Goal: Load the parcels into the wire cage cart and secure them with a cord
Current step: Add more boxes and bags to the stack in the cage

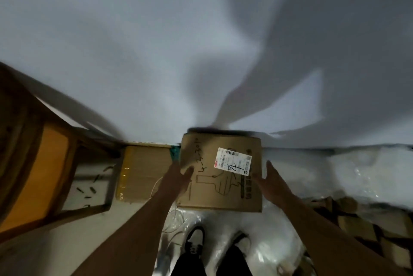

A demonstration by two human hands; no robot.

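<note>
A brown cardboard parcel with a white shipping label and black handwriting lies on the floor against the wall, straight ahead of my feet. My left hand reaches over its left edge with fingers stretched out, touching or just above the cardboard. My right hand is at the parcel's right edge, fingers straight, holding nothing. A second parcel, taped in yellow, lies to the left of the first. No wire cage cart is in view. A thin pale cord lies looped on the floor near my left shoe.
A wooden chair with an orange seat stands at the left. Clear plastic wrap covers the floor to the right, with more cardboard pieces at the far right. A white wall rises behind the parcels.
</note>
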